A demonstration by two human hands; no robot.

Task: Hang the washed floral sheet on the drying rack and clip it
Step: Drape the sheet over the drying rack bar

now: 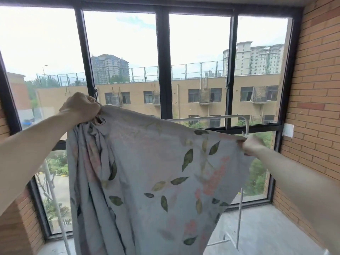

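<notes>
The floral sheet [143,177], pale grey with green leaves and pink blossoms, hangs spread between my two raised hands. My left hand [81,107] is closed on a bunched upper corner at the left. My right hand [253,145] pinches the upper edge at the right, lower than the left. The white drying rack [211,117] stands behind the sheet; its top bar and right post [240,216] show, the rest is hidden by the fabric. No clips are visible.
A large dark-framed window [163,70] fills the wall ahead. Brick walls close in at the right [312,89] and lower left [18,227]. Grey concrete floor [266,232] lies at the lower right. A white wall plate [288,130] is by the window.
</notes>
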